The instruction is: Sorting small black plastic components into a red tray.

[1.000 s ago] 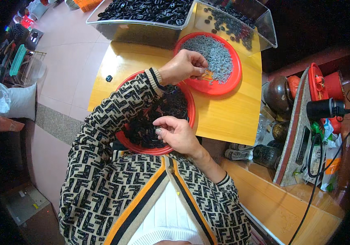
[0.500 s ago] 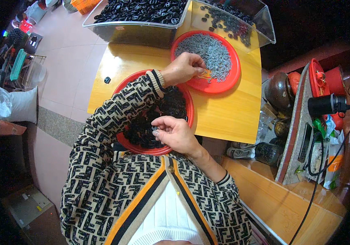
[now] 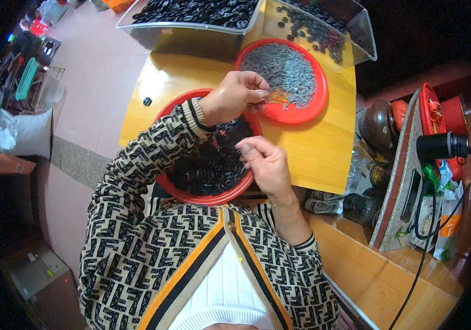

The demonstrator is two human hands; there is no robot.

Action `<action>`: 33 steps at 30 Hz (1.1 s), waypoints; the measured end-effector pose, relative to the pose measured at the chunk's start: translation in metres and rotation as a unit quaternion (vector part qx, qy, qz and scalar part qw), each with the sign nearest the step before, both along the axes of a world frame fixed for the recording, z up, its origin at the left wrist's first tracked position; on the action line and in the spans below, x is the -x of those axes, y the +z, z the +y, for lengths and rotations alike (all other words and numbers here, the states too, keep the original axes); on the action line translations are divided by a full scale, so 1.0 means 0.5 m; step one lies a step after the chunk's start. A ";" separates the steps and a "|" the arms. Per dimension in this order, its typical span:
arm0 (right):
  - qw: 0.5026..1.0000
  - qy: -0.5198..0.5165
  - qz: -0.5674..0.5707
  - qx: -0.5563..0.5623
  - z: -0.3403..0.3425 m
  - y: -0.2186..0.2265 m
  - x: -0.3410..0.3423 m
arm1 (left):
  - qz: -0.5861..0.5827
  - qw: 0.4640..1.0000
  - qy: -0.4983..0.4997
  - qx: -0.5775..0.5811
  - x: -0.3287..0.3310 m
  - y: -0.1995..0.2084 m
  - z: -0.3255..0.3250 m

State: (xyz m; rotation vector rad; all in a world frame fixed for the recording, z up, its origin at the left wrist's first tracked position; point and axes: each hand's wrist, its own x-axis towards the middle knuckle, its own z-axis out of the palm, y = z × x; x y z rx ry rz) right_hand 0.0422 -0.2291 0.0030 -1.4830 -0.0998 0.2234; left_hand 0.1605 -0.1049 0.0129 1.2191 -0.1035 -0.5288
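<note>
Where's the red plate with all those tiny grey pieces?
In the head view, the red plate is near the top, right of centre, on the yellow table, by the left hand and beyond the red bowl of black pieces.

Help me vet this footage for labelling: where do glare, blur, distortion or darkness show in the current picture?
Head view: glare whitens a patch on the left of the yellow table; small grey pieces in the red dish look smeared; fisheye distortion bends straight edges toward the rim; corners fall into black.
</note>
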 end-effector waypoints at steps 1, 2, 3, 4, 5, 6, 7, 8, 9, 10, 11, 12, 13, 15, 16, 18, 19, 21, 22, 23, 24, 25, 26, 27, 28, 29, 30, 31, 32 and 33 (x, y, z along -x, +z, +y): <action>0.998 -0.004 0.056 -0.008 -0.006 0.016 -0.001 | 0.006 1.000 0.007 0.001 0.017 0.009 0.012; 0.996 -0.018 0.075 -0.041 -0.009 0.019 -0.005 | 0.042 0.999 0.006 0.016 0.035 0.021 0.025; 0.992 -0.033 0.094 -0.075 -0.010 0.020 -0.010 | 0.075 0.997 0.004 0.032 0.052 0.029 0.037; 0.987 -0.042 0.103 -0.117 -0.011 0.013 -0.014 | 0.069 0.997 0.000 0.042 0.070 0.029 0.051; 0.987 -0.034 0.109 -0.116 -0.008 0.012 -0.014 | 0.074 0.996 0.008 0.042 0.092 0.033 0.066; 0.981 -0.034 0.121 -0.149 -0.003 0.013 -0.016 | 0.077 0.996 0.020 0.034 0.115 0.042 0.084; 0.974 -0.039 0.133 -0.180 -0.002 0.011 -0.018 | 0.081 0.996 0.027 0.027 0.135 0.046 0.095; 0.972 -0.031 0.134 -0.188 -0.001 0.006 -0.019 | 0.108 0.991 0.053 0.053 0.155 0.045 0.104; 0.972 -0.023 0.139 -0.188 0.003 0.004 -0.020 | 0.111 0.990 0.062 0.053 0.173 0.042 0.116; 0.971 -0.013 0.140 -0.194 0.007 0.004 -0.022 | 0.128 0.984 0.085 0.087 0.189 0.037 0.126; 0.969 -0.003 0.141 -0.200 0.011 0.005 -0.023 | 0.144 0.976 0.109 0.122 0.202 0.032 0.134; 0.968 0.010 0.142 -0.206 0.015 0.010 -0.025 | 0.136 0.971 0.111 0.159 0.213 0.029 0.143; 0.967 0.020 0.147 -0.206 0.021 0.015 -0.025 | 0.138 0.970 0.123 0.159 0.223 0.022 0.149; 0.974 0.014 0.148 -0.172 0.029 0.026 -0.023 | 0.155 0.952 0.166 0.204 0.238 0.006 0.152; 0.973 0.035 0.155 -0.165 0.030 0.031 -0.020 | 0.154 0.949 0.174 0.212 0.245 0.004 0.152; 0.980 0.047 0.137 -0.136 0.047 0.030 -0.016 | 0.150 0.946 0.190 0.215 0.253 0.003 0.152; 0.986 0.052 0.114 -0.110 0.054 0.028 -0.013 | 0.146 0.945 0.199 0.216 0.256 0.002 0.150; 0.989 0.057 0.089 -0.100 0.068 0.028 -0.008 | 0.144 0.943 0.211 0.213 0.260 0.001 0.147; 0.988 0.059 0.095 -0.108 0.072 0.035 -0.006 | 0.140 0.940 0.228 0.212 0.262 0.000 0.144; 0.986 0.060 0.100 -0.115 0.077 0.041 -0.005 | 0.137 0.937 0.243 0.210 0.263 -0.001 0.141; 0.988 0.054 0.103 -0.101 0.085 0.047 -0.002 | 0.137 0.936 0.245 0.212 0.263 -0.001 0.138; 0.988 0.055 0.103 -0.099 0.094 0.049 0.001 | 0.125 0.932 0.256 0.223 0.264 -0.002 0.134; 0.988 0.050 0.098 -0.105 0.103 0.051 0.003 | 0.114 0.928 0.268 0.233 0.264 -0.003 0.132; 0.989 0.045 0.092 -0.109 0.108 0.052 0.005 | 0.114 0.927 0.268 0.236 0.263 -0.007 0.129; 0.987 0.039 0.091 -0.127 0.111 0.050 0.003 | 0.097 0.927 0.275 0.235 0.263 -0.012 0.126; 0.987 0.040 0.091 -0.125 0.112 0.049 0.001 | 0.080 0.927 0.283 0.233 0.263 -0.015 0.124; 0.986 0.034 0.098 -0.131 0.115 0.046 0.000 | 0.080 0.927 0.282 0.235 0.264 -0.016 0.124; 0.984 0.027 0.105 -0.139 0.118 0.044 -0.002 | 0.047 0.932 0.300 0.197 0.267 -0.017 0.123; 0.985 0.027 0.105 -0.138 0.121 0.042 -0.003 | 0.013 0.935 0.316 0.159 0.270 -0.017 0.123; 0.984 0.025 0.107 -0.137 0.121 0.041 -0.003 | 0.014 0.935 0.316 0.160 0.274 -0.017 0.124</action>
